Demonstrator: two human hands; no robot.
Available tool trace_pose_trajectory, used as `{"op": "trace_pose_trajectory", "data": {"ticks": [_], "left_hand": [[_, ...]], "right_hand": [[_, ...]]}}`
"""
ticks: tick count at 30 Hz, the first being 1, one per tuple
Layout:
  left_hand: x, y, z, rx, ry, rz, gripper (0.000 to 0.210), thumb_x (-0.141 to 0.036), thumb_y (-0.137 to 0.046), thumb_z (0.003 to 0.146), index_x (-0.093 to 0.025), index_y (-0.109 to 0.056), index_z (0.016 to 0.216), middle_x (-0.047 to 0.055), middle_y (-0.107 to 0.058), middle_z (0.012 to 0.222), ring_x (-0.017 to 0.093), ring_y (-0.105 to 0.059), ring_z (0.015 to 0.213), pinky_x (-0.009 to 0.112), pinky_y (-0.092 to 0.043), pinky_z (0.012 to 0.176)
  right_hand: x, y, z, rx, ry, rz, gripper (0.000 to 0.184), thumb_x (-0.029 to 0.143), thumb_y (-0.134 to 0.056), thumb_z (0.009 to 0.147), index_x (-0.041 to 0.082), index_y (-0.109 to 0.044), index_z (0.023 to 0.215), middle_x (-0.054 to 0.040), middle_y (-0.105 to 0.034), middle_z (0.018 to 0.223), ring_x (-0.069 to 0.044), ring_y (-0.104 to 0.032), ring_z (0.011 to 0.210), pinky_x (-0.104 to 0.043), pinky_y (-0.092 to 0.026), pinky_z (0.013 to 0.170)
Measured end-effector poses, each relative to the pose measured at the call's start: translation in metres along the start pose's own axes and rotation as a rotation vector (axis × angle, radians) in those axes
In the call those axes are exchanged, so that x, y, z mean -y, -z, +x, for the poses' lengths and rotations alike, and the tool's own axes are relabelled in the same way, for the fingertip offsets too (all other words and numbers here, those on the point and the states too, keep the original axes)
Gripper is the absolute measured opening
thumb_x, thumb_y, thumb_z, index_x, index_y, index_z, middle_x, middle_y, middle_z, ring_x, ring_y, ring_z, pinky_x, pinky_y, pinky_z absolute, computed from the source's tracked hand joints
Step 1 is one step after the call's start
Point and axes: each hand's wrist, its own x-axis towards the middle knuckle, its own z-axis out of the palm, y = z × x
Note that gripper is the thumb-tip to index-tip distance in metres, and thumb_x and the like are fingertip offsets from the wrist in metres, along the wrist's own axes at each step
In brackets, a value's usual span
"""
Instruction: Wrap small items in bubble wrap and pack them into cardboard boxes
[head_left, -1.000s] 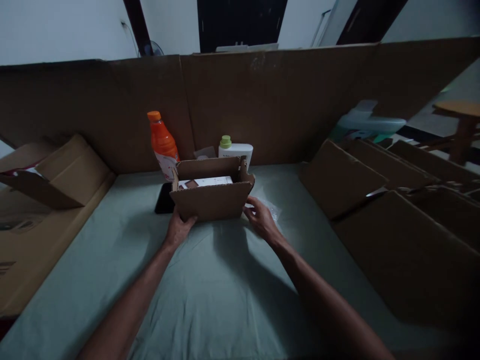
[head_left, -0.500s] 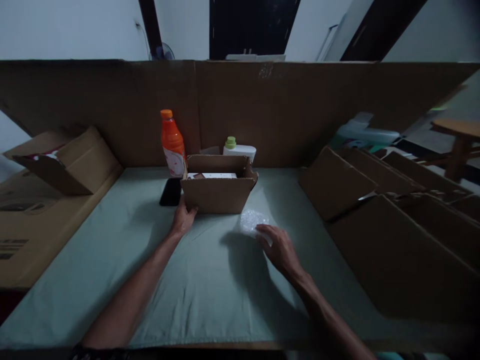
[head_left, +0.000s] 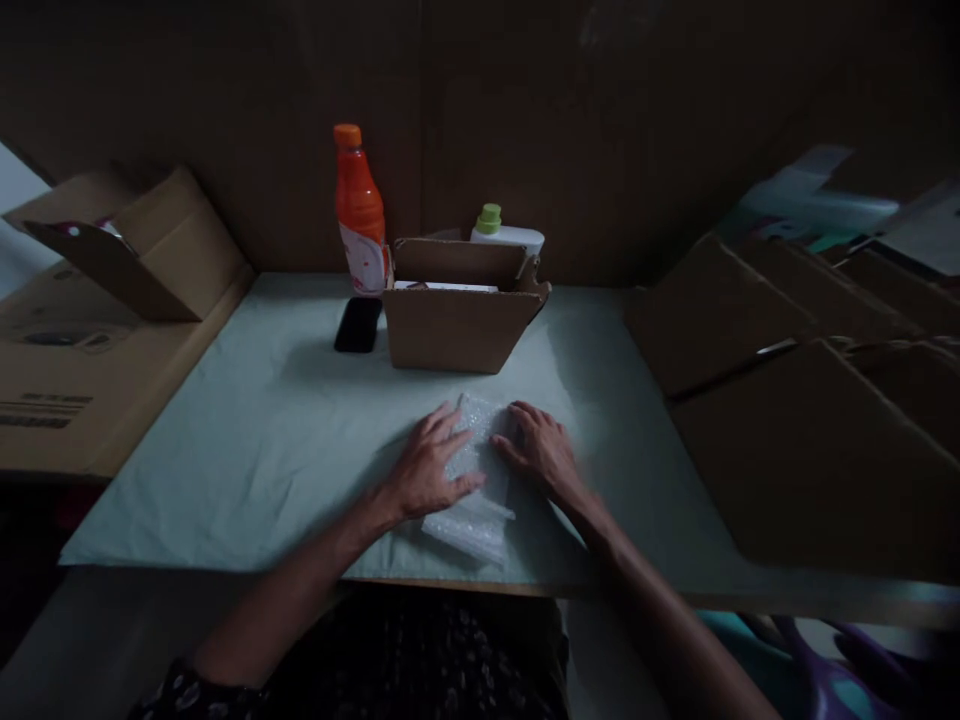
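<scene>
A piece of clear bubble wrap [head_left: 480,450] lies on the pale green cloth near the table's front edge, its near end folded or creased. My left hand [head_left: 433,468] rests over its left side with the fingers spread. On its right edge lie the fingertips of my right hand [head_left: 541,448], fingers apart. Just beyond both hands stands a small open cardboard box [head_left: 454,330] with something white inside, most of it hidden by the front wall.
Behind the box are an orange bottle [head_left: 360,215] and a white bottle with a green cap [head_left: 510,235]. A black phone [head_left: 358,325] lies left of it. Larger cardboard boxes [head_left: 817,450] line the right side; an open carton [head_left: 161,245] stands at left.
My left hand has let go of the small box and come down onto the bubble wrap. The bubble wrap now lies closer to me, spread out longer. The view has tilted down.
</scene>
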Motion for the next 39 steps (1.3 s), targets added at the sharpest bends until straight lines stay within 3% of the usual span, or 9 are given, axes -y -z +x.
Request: {"op": "trace_pose_trajectory", "data": {"ticks": [6, 10, 15, 18, 24, 27, 30, 35, 39], "left_hand": [[-0.013, -0.008, -0.038, 0.289, -0.098, -0.002, 0.034, -0.034, -0.080, 0.072, -0.019, -0.073, 0.101, 0.017, -0.054, 0.148, 0.038, -0.037, 0.146, 0.058, -0.031, 0.118], [-0.021, 0.012, -0.070, 0.266, -0.163, -0.047, 0.031, -0.006, -0.063, 0.068, -0.018, -0.069, 0.095, 0.014, -0.061, 0.140, 0.032, -0.050, 0.137, 0.054, -0.035, 0.117], [-0.048, 0.051, -0.094, 0.147, -0.236, -0.068, 0.037, 0.000, -0.052, 0.072, -0.019, -0.063, 0.102, 0.006, -0.074, 0.112, 0.023, -0.062, 0.118, 0.052, -0.028, 0.121], [-0.048, 0.054, -0.103, 0.179, -0.209, -0.021, 0.034, 0.000, -0.052, 0.073, -0.019, -0.063, 0.099, 0.006, -0.074, 0.102, 0.022, -0.066, 0.106, 0.051, -0.033, 0.118], [-0.029, 0.035, -0.111, 0.088, -0.092, -0.160, 0.034, 0.000, -0.051, 0.070, -0.018, -0.065, 0.096, 0.005, -0.075, 0.095, 0.021, -0.069, 0.092, 0.043, -0.050, 0.099], [-0.026, 0.031, -0.105, 0.041, 0.094, -0.226, 0.034, -0.001, -0.050, 0.072, -0.018, -0.067, 0.095, 0.005, -0.075, 0.092, 0.020, -0.070, 0.088, 0.032, -0.055, 0.081], [-0.022, 0.026, -0.094, 0.010, 0.296, -0.253, 0.035, -0.005, -0.054, 0.077, -0.020, -0.068, 0.105, 0.003, -0.077, 0.098, 0.018, -0.071, 0.086, 0.028, -0.055, 0.077], [-0.009, 0.009, -0.079, -0.068, 0.401, -0.085, 0.054, -0.014, -0.063, 0.080, -0.020, -0.057, 0.133, 0.004, -0.077, 0.100, 0.018, -0.071, 0.082, 0.029, -0.056, 0.080], [-0.002, 0.002, -0.078, -0.108, 0.391, 0.059, 0.059, -0.017, -0.066, 0.082, -0.019, -0.051, 0.139, 0.005, -0.076, 0.102, 0.018, -0.071, 0.079, 0.030, -0.057, 0.080]], "right_hand": [[0.027, -0.010, 0.009, -0.003, 0.115, -0.041, 0.010, 0.025, -0.060, 0.092, 0.022, -0.068, 0.094, -0.0108, -0.071, 0.123, -0.028, -0.063, 0.111, -0.042, -0.045, 0.092], [0.044, -0.006, 0.031, -0.014, 0.119, -0.048, 0.014, 0.025, -0.054, 0.096, 0.020, -0.066, 0.103, -0.0112, -0.071, 0.122, -0.025, -0.064, 0.108, -0.039, -0.040, 0.096], [0.063, -0.019, 0.067, 0.016, 0.128, -0.076, 0.016, 0.022, -0.055, 0.094, 0.017, -0.067, 0.104, -0.0125, -0.072, 0.114, -0.028, -0.062, 0.107, -0.040, -0.037, 0.097], [0.068, -0.026, 0.072, 0.024, 0.125, -0.073, 0.026, 0.020, -0.059, 0.090, 0.016, -0.066, 0.115, -0.0148, -0.070, 0.122, -0.031, -0.061, 0.112, -0.043, -0.039, 0.096], [0.051, 0.010, 0.020, -0.028, 0.125, 0.125, 0.033, 0.033, -0.059, 0.093, 0.019, -0.063, 0.123, -0.0146, -0.063, 0.136, -0.034, -0.060, 0.120, -0.050, -0.045, 0.098], [0.046, 0.038, -0.031, 0.223, 0.156, 0.447, 0.036, 0.043, -0.060, 0.094, 0.026, -0.063, 0.126, -0.0093, -0.068, 0.129, -0.029, -0.065, 0.117, -0.047, -0.052, 0.096], [0.055, 0.042, -0.073, 0.417, 0.142, 0.663, 0.062, 0.051, -0.069, 0.087, 0.031, -0.051, 0.143, -0.0083, -0.067, 0.133, -0.029, -0.064, 0.120, -0.046, -0.053, 0.096], [0.076, 0.000, -0.090, 0.137, -0.008, 0.536, 0.045, 0.032, -0.060, 0.092, 0.022, -0.058, 0.136, -0.0057, -0.076, 0.095, -0.022, -0.071, 0.084, -0.037, -0.056, 0.078], [0.081, -0.027, -0.078, -0.037, 0.038, 0.319, 0.042, 0.022, -0.058, 0.089, 0.020, -0.059, 0.131, -0.0016, -0.074, 0.078, -0.019, -0.066, 0.068, -0.035, -0.050, 0.072]]}}
